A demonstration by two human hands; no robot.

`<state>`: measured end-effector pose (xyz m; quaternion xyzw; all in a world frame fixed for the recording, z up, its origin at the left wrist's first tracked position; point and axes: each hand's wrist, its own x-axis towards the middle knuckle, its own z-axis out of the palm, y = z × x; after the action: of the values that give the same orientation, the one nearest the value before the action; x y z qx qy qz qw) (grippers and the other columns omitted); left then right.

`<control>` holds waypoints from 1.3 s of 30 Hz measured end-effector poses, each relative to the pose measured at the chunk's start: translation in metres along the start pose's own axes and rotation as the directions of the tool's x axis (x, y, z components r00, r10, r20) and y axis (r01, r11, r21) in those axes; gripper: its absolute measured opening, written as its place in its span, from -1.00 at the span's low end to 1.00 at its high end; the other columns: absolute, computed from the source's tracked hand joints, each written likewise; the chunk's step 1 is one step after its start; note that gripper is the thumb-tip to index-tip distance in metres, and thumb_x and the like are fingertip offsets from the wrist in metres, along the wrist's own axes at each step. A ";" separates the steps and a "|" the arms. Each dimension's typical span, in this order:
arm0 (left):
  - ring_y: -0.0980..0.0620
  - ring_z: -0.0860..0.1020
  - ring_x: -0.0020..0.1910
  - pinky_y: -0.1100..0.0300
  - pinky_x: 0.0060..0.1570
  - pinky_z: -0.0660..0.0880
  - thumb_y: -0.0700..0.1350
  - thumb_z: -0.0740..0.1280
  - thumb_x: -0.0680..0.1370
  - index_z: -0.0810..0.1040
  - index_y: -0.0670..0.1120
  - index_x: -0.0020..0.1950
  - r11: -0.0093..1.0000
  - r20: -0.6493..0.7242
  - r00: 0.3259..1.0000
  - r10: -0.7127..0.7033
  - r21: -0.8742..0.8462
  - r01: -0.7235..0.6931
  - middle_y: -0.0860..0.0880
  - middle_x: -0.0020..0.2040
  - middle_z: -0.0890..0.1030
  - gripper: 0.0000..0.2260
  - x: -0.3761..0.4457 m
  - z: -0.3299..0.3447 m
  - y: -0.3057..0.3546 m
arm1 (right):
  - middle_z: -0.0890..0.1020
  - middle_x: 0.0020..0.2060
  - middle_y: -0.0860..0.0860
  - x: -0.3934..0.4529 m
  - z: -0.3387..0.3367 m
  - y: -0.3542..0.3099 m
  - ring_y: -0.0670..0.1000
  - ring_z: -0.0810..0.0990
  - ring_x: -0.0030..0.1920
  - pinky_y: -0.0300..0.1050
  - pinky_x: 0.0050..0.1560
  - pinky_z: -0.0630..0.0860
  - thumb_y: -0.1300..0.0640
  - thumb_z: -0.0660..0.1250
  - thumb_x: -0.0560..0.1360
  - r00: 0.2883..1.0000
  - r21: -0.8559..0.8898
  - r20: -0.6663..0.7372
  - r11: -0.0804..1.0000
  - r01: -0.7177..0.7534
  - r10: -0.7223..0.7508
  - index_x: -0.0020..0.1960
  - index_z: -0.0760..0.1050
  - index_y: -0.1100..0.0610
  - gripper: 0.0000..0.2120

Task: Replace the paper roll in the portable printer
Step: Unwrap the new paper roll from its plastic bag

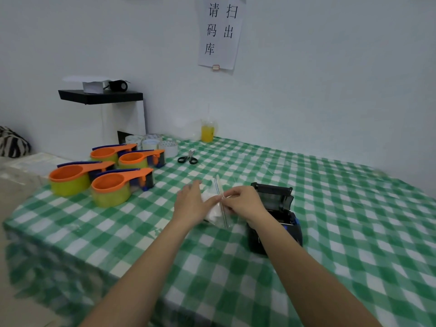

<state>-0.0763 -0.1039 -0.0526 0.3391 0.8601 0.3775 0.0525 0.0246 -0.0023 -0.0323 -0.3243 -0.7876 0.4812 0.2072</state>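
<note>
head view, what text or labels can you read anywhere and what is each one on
"请扫码出库": black characters on the paper sign taped to the wall, set in two columns, with 扫出 on the right and 请码库 on the left.
Tape rolls: faint print on the sides, too small to read.
Printer: no readable label or brand; its blue part is blurred.
Zip bag, drink cup and tape dispensers: no text visible.

I see soft, even, fairly bright indoor light with a cool cast and only faint shadows. My wide lens bows the tablecloth (330, 208) edges, and the lower left corner smears into blur.
</note>
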 end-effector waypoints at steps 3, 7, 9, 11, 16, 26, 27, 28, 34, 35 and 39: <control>-0.01 0.52 0.02 0.18 -0.10 0.43 0.07 0.37 0.47 0.50 -0.04 0.03 0.980 -0.079 0.994 0.072 -0.177 -0.085 -0.01 0.01 0.52 -0.75 -0.003 -0.004 0.004 | 0.63 -0.36 0.07 -0.002 0.001 0.000 0.02 0.58 -0.31 -0.05 -0.12 0.60 0.24 0.43 0.41 1.000 0.083 0.009 0.996 -0.014 0.014 -0.25 0.60 0.14 -0.92; 0.08 0.55 -0.10 0.27 -0.21 0.42 0.04 0.35 0.49 0.58 -0.06 -0.05 0.955 0.040 0.999 0.020 -0.295 -0.007 0.05 -0.12 0.60 -0.82 -0.001 -0.004 0.007 | 0.62 -0.34 0.10 -0.004 0.007 -0.005 0.02 0.58 -0.28 -0.05 -0.11 0.61 0.22 0.45 0.41 0.998 0.158 0.039 0.986 -0.053 0.047 -0.29 0.59 0.17 -0.89; 0.04 0.57 -0.12 0.19 -0.12 0.48 -0.03 0.36 0.50 0.60 -0.06 -0.11 0.934 0.050 0.999 -0.022 -0.356 0.038 0.04 -0.17 0.62 -0.89 0.002 -0.004 0.006 | 0.63 -0.35 0.10 -0.003 0.010 -0.006 0.03 0.58 -0.30 -0.02 -0.08 0.62 0.25 0.46 0.39 0.998 0.131 0.033 0.989 -0.062 0.058 -0.30 0.59 0.17 -0.89; 0.02 0.56 -0.19 0.14 -0.13 0.48 -0.08 0.36 0.50 0.59 -0.06 -0.19 0.917 0.079 0.996 -0.049 -0.392 0.076 0.02 -0.24 0.62 -0.90 0.004 -0.005 0.007 | 0.62 -0.35 0.10 -0.002 0.011 -0.007 0.03 0.57 -0.31 0.00 -0.06 0.62 0.27 0.46 0.39 0.998 0.109 0.033 0.992 -0.059 0.055 -0.30 0.59 0.16 -0.89; -0.02 0.54 -0.21 0.05 -0.11 0.47 -0.07 0.31 0.52 0.57 -0.10 -0.15 0.905 0.110 0.991 -0.071 -0.410 0.110 -0.07 -0.17 0.62 -0.87 0.008 -0.004 0.008 | 0.61 -0.32 0.07 0.002 0.011 -0.007 -0.03 0.57 -0.33 -0.21 -0.27 0.59 0.22 0.41 0.46 0.994 0.166 0.047 0.981 -0.103 0.096 -0.13 0.56 0.24 -0.92; -0.09 0.63 -0.18 -0.13 -0.07 0.58 -0.07 0.25 0.53 0.43 -0.03 -0.21 0.969 -0.019 0.998 -0.064 -0.239 0.058 -0.07 -0.18 0.65 -0.88 0.004 -0.007 0.006 | 0.54 -0.13 0.13 0.006 0.013 -0.003 0.14 0.52 -0.15 -0.07 -0.33 0.32 0.44 0.30 0.38 0.791 -0.778 0.122 0.437 0.451 -0.600 -0.05 0.52 0.27 -0.82; -0.08 0.63 -0.19 -0.12 -0.07 0.58 -0.05 0.25 0.53 0.43 -0.02 -0.21 0.975 -0.014 0.998 -0.056 -0.217 0.052 -0.07 -0.19 0.64 -0.87 0.003 -0.007 0.006 | 0.57 -0.14 0.14 0.007 0.014 -0.008 0.15 0.54 -0.13 -0.06 -0.30 0.39 0.41 0.29 0.41 0.783 -0.759 0.216 0.403 0.510 -0.583 -0.06 0.56 0.28 -0.85; -0.08 0.63 -0.19 -0.12 -0.07 0.58 -0.04 0.24 0.53 0.43 -0.02 -0.20 0.977 -0.005 0.998 -0.056 -0.208 0.053 -0.07 -0.20 0.64 -0.87 0.003 -0.007 0.006 | 0.60 -0.12 0.15 0.009 0.016 -0.012 0.15 0.55 -0.11 -0.02 -0.22 0.47 0.35 0.24 0.47 0.798 -0.736 0.270 0.419 0.532 -0.539 -0.02 0.58 0.27 -0.83; -0.12 0.58 -0.09 -0.03 -0.02 0.54 -0.03 0.15 0.57 0.52 -0.11 -0.08 0.948 0.081 0.994 -0.076 -0.302 0.097 -0.16 -0.03 0.62 -0.78 0.003 -0.010 0.008 | 0.62 -0.02 0.18 0.014 0.016 -0.029 0.18 0.59 -0.02 0.06 -0.02 0.55 0.19 0.19 0.52 0.956 -0.664 0.236 0.690 0.289 -0.174 0.02 0.55 0.30 -0.77; -0.08 0.55 -0.08 0.06 -0.06 0.49 -0.05 0.14 0.58 0.54 -0.13 -0.03 0.953 0.072 0.995 -0.073 -0.290 0.091 -0.15 0.02 0.60 -0.76 0.004 -0.010 0.007 | 0.62 -0.01 0.19 0.015 0.016 -0.029 0.18 0.59 -0.01 0.06 0.00 0.54 0.21 0.17 0.51 0.961 -0.636 0.237 0.726 0.263 -0.141 0.01 0.55 0.31 -0.76; -0.05 0.51 0.14 0.13 0.06 0.43 -0.10 0.19 0.59 0.47 -0.12 0.27 0.971 0.168 0.981 -0.098 -0.200 0.131 -0.11 0.25 0.53 -0.73 0.006 -0.007 -0.003 | 0.55 -0.14 0.12 0.019 0.015 -0.032 0.07 0.48 -0.19 0.02 -0.12 0.51 0.15 0.22 0.51 0.970 -0.576 0.240 0.800 0.167 -0.029 -0.13 0.46 0.25 -0.83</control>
<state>-0.0850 -0.1064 -0.0487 0.3100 0.8268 0.4345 0.1774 -0.0081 -0.0086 -0.0107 -0.2763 -0.9319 0.2327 0.0323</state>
